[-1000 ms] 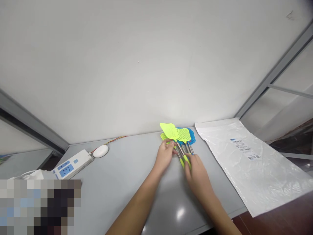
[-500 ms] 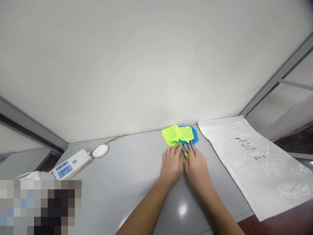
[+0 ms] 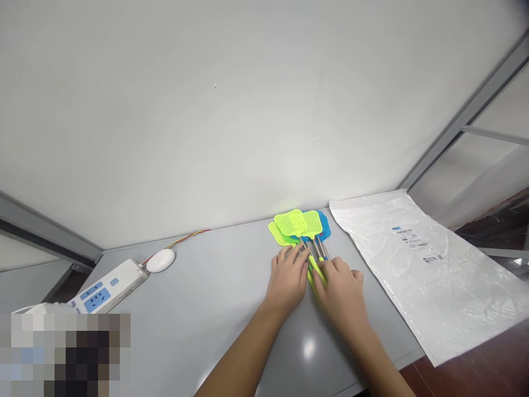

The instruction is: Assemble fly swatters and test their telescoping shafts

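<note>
Several fly swatters lie in an overlapping bundle against the wall. Yellow-green swatter heads [image 3: 290, 223] fan out on top, and a blue swatter head [image 3: 325, 225] shows under them at the right. Metal shafts run toward me into yellow-green handles [image 3: 317, 270]. My left hand [image 3: 287, 280] grips the bundle from the left, its fingers curled over the shafts. From the right, my right hand [image 3: 343, 288] is closed around the handles. My palms and fingers hide the lower handles.
On the grey table [image 3: 206, 309], a white plastic mailing bag [image 3: 413, 270] with a printed label lies at the right. A white power strip [image 3: 111, 284] and a white oval device [image 3: 161, 261] with thin wires are at the left. A white wall [image 3: 248, 138] rises behind.
The yellow-green heads have shifted and overlap more of the blue one. My right hand has moved slightly right, and more of the yellow-green handles shows between my hands. The view has tilted slightly.
</note>
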### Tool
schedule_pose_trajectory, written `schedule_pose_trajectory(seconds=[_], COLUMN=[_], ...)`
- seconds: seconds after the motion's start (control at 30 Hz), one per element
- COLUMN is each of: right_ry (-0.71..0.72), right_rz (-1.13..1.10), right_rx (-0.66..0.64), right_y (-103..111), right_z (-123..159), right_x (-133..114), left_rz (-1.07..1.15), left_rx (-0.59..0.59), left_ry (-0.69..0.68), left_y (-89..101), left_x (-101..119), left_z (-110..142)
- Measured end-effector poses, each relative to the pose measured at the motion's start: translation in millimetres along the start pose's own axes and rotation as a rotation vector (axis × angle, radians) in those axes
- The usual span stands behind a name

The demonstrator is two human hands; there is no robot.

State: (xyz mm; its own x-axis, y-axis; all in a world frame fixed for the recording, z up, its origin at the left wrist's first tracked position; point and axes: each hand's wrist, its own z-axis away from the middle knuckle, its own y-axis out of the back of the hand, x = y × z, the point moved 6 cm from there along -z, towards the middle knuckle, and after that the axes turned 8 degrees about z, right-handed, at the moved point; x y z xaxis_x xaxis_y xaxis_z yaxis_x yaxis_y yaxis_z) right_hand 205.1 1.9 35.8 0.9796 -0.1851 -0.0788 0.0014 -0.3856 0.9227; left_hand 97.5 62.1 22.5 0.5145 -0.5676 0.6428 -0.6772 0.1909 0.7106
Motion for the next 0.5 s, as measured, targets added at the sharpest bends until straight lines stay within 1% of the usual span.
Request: schedule_pose_trajectory(seconds=[0.13,0.23,0.4,0.5], right_ry=[0.003,-0.008,-0.103,-0.186], right_rz=[-0.026,-0.081,-0.262,-0.452], right_rx=[-0.022,-0.025,0.024,0.042], right_y=[2.9,6.4,9.3,5.4], right_z=[5.8,10.5,11.7,9.5], right_x=[-2.6,1.0,25.6,42.0], left_rz=[0.010,0.017,0.027,0.045], left_rx=[0.005,-0.007,-0.020,-0.021], left_ry=[-0.005,-0.007,-0.001,0.005], left_y=[0.1,-0.5,0.1,0.6], left_x=[0.7,1.3,2.0,3.6], left_z=[1.1,2.7,6.6,9.5])
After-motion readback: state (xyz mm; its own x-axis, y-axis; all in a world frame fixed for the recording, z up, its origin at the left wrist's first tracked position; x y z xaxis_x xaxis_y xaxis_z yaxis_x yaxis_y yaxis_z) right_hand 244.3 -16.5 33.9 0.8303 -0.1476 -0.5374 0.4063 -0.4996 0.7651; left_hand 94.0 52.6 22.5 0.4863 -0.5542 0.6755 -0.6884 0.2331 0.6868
